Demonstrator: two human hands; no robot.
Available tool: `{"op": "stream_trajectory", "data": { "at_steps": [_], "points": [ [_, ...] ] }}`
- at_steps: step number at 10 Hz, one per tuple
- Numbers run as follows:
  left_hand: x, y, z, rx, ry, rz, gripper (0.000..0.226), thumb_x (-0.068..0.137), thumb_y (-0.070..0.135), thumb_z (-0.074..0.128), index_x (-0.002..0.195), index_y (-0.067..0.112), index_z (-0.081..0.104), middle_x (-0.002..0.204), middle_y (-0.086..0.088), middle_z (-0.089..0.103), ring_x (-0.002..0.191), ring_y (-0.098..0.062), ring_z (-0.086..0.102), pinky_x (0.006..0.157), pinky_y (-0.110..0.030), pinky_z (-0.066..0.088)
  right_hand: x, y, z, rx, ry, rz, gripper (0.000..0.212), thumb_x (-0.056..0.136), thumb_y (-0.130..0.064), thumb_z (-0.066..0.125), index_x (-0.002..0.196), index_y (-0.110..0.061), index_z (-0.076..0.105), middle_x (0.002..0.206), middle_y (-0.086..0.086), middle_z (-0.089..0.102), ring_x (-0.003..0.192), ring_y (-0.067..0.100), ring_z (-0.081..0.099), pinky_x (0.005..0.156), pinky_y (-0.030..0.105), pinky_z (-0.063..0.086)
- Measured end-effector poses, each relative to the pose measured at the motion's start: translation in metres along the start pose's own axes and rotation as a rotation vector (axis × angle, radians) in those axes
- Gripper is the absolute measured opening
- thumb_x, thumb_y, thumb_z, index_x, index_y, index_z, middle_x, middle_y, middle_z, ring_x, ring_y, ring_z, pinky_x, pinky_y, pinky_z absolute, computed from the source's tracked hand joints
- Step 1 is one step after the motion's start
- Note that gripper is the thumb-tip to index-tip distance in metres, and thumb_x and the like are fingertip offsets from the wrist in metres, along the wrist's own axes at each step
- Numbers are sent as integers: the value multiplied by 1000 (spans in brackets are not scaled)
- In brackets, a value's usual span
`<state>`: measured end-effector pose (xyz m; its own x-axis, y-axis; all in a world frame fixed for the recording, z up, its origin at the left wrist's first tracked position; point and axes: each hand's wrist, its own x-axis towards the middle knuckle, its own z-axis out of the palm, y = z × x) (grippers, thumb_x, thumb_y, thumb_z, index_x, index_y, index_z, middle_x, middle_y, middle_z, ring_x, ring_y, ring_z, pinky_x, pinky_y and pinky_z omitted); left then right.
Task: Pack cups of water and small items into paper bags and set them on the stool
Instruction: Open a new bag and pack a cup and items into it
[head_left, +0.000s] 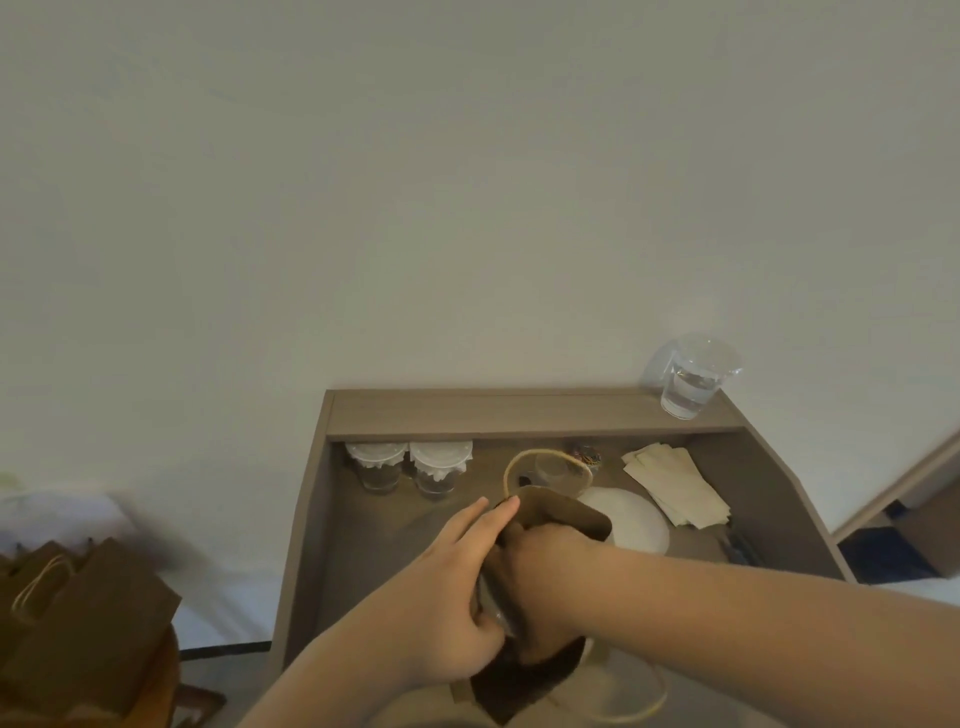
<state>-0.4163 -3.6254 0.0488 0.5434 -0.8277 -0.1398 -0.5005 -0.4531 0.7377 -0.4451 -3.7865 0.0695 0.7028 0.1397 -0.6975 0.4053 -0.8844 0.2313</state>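
A brown paper bag (571, 512) with a twine handle stands open in the middle of the wooden table (519, 413). My left hand (457, 582) grips the bag's left wall, fingers straight along it and thumb hooked over the edge. My right hand (540, 566) reaches down inside the bag; its fingers are hidden. Something clear shows at the bag's mouth beside my left thumb. Two lidded cups (408, 465) stand at the back left. A cup of water (693, 382) sits on the back ledge at the right.
Brown paper bags (78, 623) stand on a wooden stool (166, 680) at the lower left. A white bowl-like object (634, 522), a stack of pale napkins (675, 486) and a small jar of colourful items (587, 457) lie behind the bag.
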Motion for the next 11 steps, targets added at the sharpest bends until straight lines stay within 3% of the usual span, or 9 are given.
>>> {"op": "stream_trajectory", "data": {
  "at_steps": [1,2,3,4,5,8,9,10,11],
  "points": [
    [-2,5,-1,4,18,-19,98,86,19,56,159,57,2,168,26,0,153,-9,26,115,-19,31,10,-1,-3,-123,-44,10,61,103,-51,56,151,-15,51,143,14,55,132,40,52,112,61,44],
    [-1,6,-1,24,59,-36,97,83,15,52,154,64,6,169,25,4,146,-13,41,110,-22,41,22,-7,4,-115,-66,159,62,102,-36,61,158,-16,43,160,16,42,147,44,39,113,67,39],
    [0,6,-2,37,56,-65,97,83,15,51,154,64,6,168,21,10,143,-17,45,110,-27,44,29,-9,7,-70,-56,253,65,97,-28,68,156,-14,44,156,18,45,144,44,42,108,63,46],
    [3,8,-3,40,33,-65,97,86,10,51,156,61,9,165,21,19,137,-14,48,108,-25,46,32,-3,20,55,43,320,41,96,-25,64,136,-18,64,133,13,65,120,38,64,96,55,57],
    [7,14,-4,28,17,-91,99,87,8,51,155,63,7,170,21,6,147,-21,41,113,-30,44,33,6,24,234,33,324,24,102,-24,60,122,-13,68,118,14,72,108,36,70,85,50,59],
    [14,16,-6,32,0,-123,98,88,14,55,152,66,3,170,23,3,132,-22,56,107,-34,50,-2,15,-10,223,-93,141,42,108,-20,55,148,-7,54,144,17,58,134,39,56,105,47,48],
    [15,10,-11,88,9,-115,96,87,24,58,148,70,0,171,18,4,130,-26,58,106,-38,51,-28,23,-19,244,-91,173,45,105,-29,59,147,-15,53,134,13,59,120,34,59,92,44,48],
    [19,8,-14,221,25,-104,92,88,42,64,152,63,1,171,16,-2,142,-21,49,114,-34,45,-74,47,-15,523,187,169,31,104,-43,53,129,-28,63,115,-5,69,102,20,64,82,34,51],
    [23,13,-17,325,25,-83,90,86,59,66,153,62,5,167,22,-9,151,-20,33,126,-42,31,-104,67,6,768,480,179,28,107,-45,50,130,-41,64,120,-24,68,110,-4,62,94,19,50]
  ]
}}
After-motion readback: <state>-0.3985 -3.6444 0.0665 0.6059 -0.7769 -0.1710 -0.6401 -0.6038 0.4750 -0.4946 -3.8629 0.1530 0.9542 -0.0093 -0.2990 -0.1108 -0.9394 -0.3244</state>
